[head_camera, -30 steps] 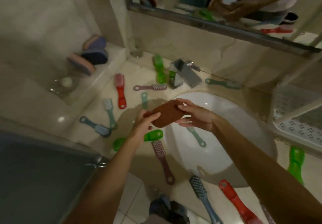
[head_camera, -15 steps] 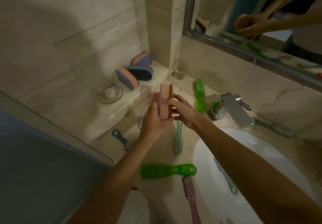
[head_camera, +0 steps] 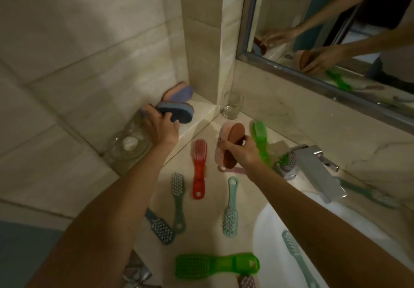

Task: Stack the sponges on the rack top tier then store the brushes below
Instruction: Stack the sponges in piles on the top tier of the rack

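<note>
My right hand grips a pink-and-brown sponge held upright over the counter. My left hand reaches to the raised ledge and closes on a pink-and-blue sponge, mostly hidden by the fingers. A dark blue sponge lies right beside it, touching my thumb. Another purple-and-pink sponge leans in the corner behind. Brushes lie on the counter: a red brush, a grey-green brush, a mint brush, a blue-grey brush, a bright green brush. The rack is out of view.
A glass soap dish sits on the ledge left of my left hand. A clear tumbler stands in the corner. The chrome tap overhangs the white basin. A tall green brush lies behind my right hand. A mirror hangs above.
My hands have parted: the left one let go of the brown sponge and reached to the ledge sponges. The right hand keeps the sponge. The view has swung further left.
</note>
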`<state>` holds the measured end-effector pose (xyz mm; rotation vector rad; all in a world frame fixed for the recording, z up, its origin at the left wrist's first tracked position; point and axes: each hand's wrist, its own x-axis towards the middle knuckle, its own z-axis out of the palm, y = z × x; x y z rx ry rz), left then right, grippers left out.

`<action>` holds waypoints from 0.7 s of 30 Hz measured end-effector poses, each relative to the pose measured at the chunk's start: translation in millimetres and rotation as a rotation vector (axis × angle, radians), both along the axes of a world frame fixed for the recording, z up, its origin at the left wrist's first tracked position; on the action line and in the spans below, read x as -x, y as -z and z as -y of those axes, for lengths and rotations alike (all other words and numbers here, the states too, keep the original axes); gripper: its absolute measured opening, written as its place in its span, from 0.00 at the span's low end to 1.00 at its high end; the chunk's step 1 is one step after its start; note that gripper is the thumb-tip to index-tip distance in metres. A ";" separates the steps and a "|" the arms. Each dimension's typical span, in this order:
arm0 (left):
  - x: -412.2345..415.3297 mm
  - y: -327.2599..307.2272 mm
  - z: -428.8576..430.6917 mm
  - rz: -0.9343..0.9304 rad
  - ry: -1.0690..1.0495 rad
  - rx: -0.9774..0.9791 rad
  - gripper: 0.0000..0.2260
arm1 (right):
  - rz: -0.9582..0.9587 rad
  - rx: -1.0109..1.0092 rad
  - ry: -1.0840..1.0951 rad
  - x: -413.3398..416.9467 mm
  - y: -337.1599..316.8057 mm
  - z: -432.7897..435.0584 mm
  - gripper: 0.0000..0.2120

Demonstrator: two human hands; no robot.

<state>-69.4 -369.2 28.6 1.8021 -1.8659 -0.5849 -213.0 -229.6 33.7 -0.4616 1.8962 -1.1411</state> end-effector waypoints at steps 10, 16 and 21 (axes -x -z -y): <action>8.0 0.3 6.6 -0.333 -0.186 -0.089 0.26 | -0.098 0.006 -0.070 10.8 5.1 -10.6 0.33; -0.1 -42.8 -48.8 -0.413 -0.235 0.129 0.23 | -0.231 0.062 -0.082 13.4 -17.0 -26.3 0.36; 13.4 -78.1 -112.9 -0.526 -0.046 0.195 0.18 | -0.306 0.141 0.019 21.0 -54.0 -54.2 0.31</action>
